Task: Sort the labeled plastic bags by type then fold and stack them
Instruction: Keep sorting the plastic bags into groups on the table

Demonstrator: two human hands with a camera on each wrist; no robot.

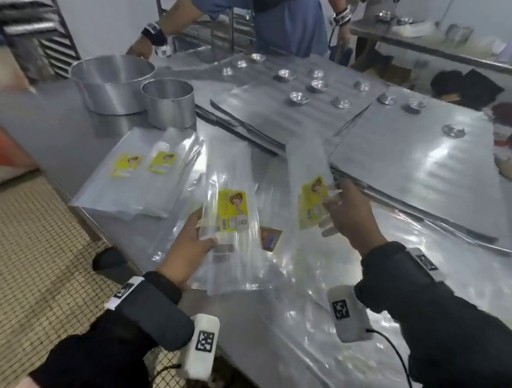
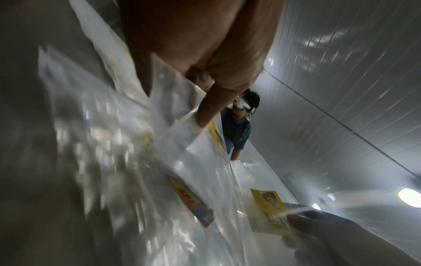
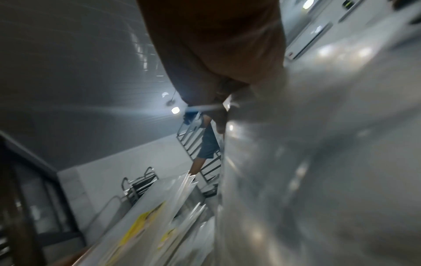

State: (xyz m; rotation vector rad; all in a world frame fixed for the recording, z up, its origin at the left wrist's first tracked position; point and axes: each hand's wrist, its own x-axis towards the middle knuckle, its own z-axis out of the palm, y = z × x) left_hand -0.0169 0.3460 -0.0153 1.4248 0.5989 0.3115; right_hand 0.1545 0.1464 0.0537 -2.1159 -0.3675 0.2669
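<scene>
My left hand grips a clear plastic bag with a yellow label just above the steel table, thumb on top. The left wrist view shows a finger pressed on that plastic. To its right my right hand pinches a second clear bag with a yellow label and holds it raised and tilted. Two yellow-labelled bags lie flat side by side at the left. Under the loose clear plastic between my hands lies a bag with a brown and purple label.
Two round metal tins stand at the back left. Large metal sheets with several small foil cups cover the table's far side. Another person in blue leans over the far edge. The table's near edge borders a woven floor mat.
</scene>
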